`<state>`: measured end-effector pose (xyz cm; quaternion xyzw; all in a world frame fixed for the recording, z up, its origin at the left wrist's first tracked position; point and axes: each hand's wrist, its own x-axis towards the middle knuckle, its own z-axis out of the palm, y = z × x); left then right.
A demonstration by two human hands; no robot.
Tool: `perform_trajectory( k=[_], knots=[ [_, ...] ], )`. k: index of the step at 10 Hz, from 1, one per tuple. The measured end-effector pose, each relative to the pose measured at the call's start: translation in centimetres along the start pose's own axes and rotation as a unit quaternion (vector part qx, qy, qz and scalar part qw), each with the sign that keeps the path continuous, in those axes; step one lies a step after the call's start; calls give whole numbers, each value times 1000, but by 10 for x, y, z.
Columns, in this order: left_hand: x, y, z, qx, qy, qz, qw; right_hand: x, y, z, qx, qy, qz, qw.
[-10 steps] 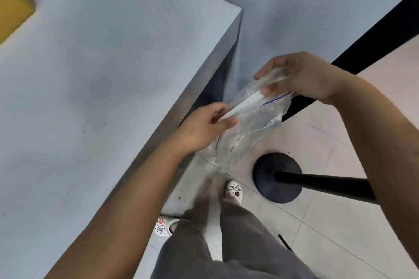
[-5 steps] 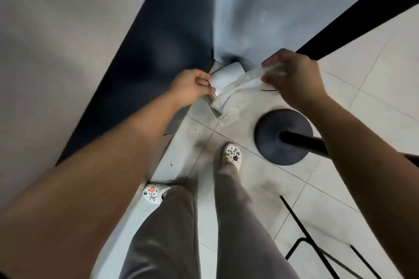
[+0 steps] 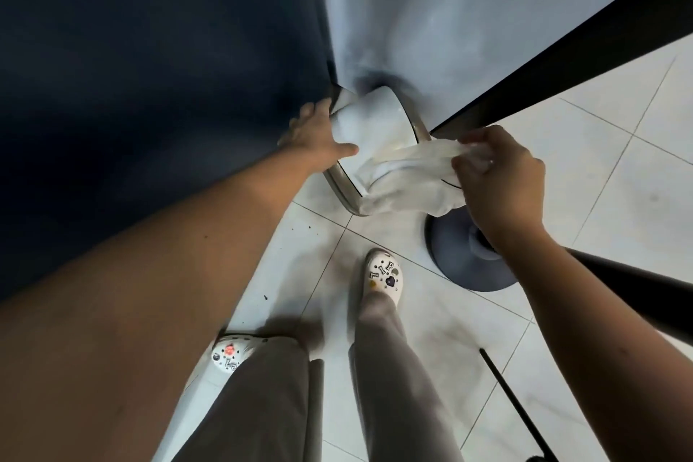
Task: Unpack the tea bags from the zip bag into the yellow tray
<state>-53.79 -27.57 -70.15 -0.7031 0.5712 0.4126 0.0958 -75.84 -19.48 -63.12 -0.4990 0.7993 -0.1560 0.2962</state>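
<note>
Left hand [image 3: 318, 141] off zip bag [image 3: 427, 176], onto bin [image 3: 339, 182]

left hand [image 3: 318, 139] against the far-left side of what seems a lined bin [image 3: 378, 116], right hand [image 3: 498, 176] to its right pinching the zip bag [image 3: 420, 169] over the bin's near rim, stand base [image 3: 453, 263] on the floor [image 3: 618, 180] under that wrist, shoes [image 3: 386, 274] nearer

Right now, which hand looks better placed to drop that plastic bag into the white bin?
The right. The right hand grips the crumpled zip bag, which lies against the metal rim of the white bin. The left hand only rests on the bin's other side, probably steadying it.
</note>
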Motion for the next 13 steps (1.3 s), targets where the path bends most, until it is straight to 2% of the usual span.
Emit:
perform_trajectory(
  k=[2, 4, 6, 7, 8, 9, 10, 13],
  knots=[
    [29, -5, 18, -66, -20, -23, 997, 3, 19, 16, 20, -10, 67, 997],
    [25, -6, 21, -93, 66, -2, 993, 7, 21, 17, 51, 26, 137, 989],
    [10, -6, 18, -87, 94, 24, 991, 15, 5, 35, 73, 32, 208, 975],
    [6, -9, 19, -86, 101, 44, 990, 14, 7, 61, 172, 1, 252, 952],
    [4, -16, 21, -88, 99, 69, 989, 11, 10, 89, 297, -75, 299, 904],
    [3, -21, 23, -83, 102, 78, 988, 11, 18, 110, 335, -185, 285, 879],
    [4, -23, 23, -83, 95, 77, 989, 12, 25, 122, 329, -255, 288, 862],
    [-9, -23, 9, -133, 91, 10, 987, 8, 20, 110, 280, -193, 253, 906]
  ],
)
